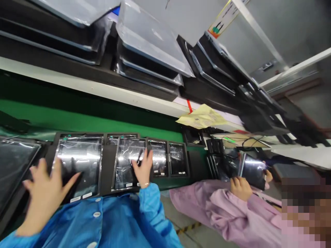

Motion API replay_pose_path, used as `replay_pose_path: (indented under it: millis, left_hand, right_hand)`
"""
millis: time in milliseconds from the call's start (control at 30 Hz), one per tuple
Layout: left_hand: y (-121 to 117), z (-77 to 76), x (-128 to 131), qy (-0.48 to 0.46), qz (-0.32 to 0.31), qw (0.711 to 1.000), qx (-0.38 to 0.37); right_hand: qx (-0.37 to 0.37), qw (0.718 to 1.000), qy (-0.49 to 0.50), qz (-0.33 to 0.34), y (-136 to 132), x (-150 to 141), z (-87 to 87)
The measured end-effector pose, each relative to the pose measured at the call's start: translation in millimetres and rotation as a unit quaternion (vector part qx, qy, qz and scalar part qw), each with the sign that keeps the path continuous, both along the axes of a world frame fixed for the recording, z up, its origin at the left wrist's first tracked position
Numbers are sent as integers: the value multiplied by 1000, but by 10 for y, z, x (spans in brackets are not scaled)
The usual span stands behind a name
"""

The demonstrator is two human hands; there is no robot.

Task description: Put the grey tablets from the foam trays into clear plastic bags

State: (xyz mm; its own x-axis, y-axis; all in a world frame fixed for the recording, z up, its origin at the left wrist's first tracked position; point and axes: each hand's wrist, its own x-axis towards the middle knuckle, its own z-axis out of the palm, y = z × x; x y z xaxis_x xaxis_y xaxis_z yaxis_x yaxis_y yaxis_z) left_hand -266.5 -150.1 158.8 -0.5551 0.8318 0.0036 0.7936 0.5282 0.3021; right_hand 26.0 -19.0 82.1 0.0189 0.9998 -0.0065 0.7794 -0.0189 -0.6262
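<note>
I see my left hand (48, 194) wide open, fingers spread and gripping nothing, over the near left part of the left panel (84, 165); I can't tell whether it touches. My right hand (143, 168) is also open, thumb and fingers apart, over the right side of the middle panel (126, 168), contact again unclear.

Both panels lie flat under clear film, long axes running near to far, with white labels at their near ends and green tabs at their far ends. A strip of black foam (108, 168) separates them. Their near edges sit close to the blue garment (121, 220), leaving me little room there; beyond the far edges, the green surface (124, 124) gives an open band up to the white shelf edge (90, 88).

To the right, two black trays each hold a filmed panel, the third panel (158, 158) and the fourth panel (178, 159). Another panel (18, 165) lies at far left of my view. Wrapped stacks (152, 41) fill the shelf above. At right, a person in a pink sleeve (230, 213) holds a glossy panel (253, 172).
</note>
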Motion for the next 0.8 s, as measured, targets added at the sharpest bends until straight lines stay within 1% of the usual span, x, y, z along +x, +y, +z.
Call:
replay_pose_path:
  millis: [67,100,167,233,300,367,433,533,600,667,733,800]
  left_hand:
    - [281,-73,250,-17,-61,998,-19]
    - [386,-122,357,-22,-79,996,-28]
    - [519,-213,496,-24,-91,995,-41]
    - [566,-266,541,-18,-82,995,-47]
    - [556,-273,532,-7,-76,996,-51]
    - [512,-252,503,4,-84,995,-61]
    - [441,-224,468,16,-105,991,-77]
    - [313,-171,402,38,-139,984,-103]
    - [237,-100,339,54,-161,978,-118]
    - [181,17,250,67,-179,973,-126]
    - [140,176,123,74,-195,969,-130]
    - [102,350,-62,81,-208,966,-134]
  right_hand:
    - [-32,997,-29,69,-1,-395,134]
    - [-83,985,-95,116,3,-560,209]
    - [-159,962,-170,141,17,-783,360]
    - [-201,947,-202,150,41,-865,490]
    - [-216,941,-206,158,68,-868,580]
    - [-222,937,-212,165,84,-862,627]
    - [-223,934,-221,170,70,-873,645]
    - [-204,930,-248,178,-16,-874,654]
    - [-185,927,-267,188,-98,-820,667]
    - [-169,928,-271,192,-171,-722,698]
    - [-161,937,-251,181,-210,-607,746]
    - [-157,948,-221,166,-199,-501,807]
